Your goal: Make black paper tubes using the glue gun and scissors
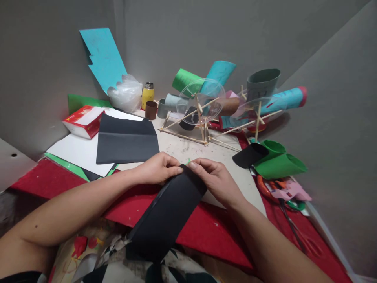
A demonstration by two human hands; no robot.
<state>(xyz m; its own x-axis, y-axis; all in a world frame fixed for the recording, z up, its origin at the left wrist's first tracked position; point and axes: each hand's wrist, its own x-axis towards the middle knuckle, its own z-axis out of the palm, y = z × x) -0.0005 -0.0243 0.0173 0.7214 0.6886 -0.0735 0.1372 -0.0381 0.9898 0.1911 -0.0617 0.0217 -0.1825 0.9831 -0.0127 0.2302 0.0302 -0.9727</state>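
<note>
My left hand (160, 168) is closed in a pinch, thumb over bent fingers, on the far left corner of a strip of black craft card (173, 212). My right hand (213, 179) closes on the same far end from the other side, its thumb near the edge and its fingers curled; their undersides are hidden. The strip slopes towards me across the table's near edge, its lower end over my lap. I cannot tell whether it is folded double or a flattened tube.

Between my fingertips a small green scrap (187, 161) pokes past the card; what it is, I can't make out. With only that far end held, I judge the loose end could swing or bend if one pinch slackens. Uneven pressure from my thumbs could crease the corner or skew the layers.

Under my hands lies a beige sheet (184, 148) on the red tablecloth (191, 230). To the left, a creased black sheet (128, 141) rests over white paper (78, 153). Beyond, a wooden stick frame (200, 118) stands near; a forward shove of my knuckles might knock it. Green paper tubes (279, 167) sit to the right, where a wide right elbow could roll them.
</note>
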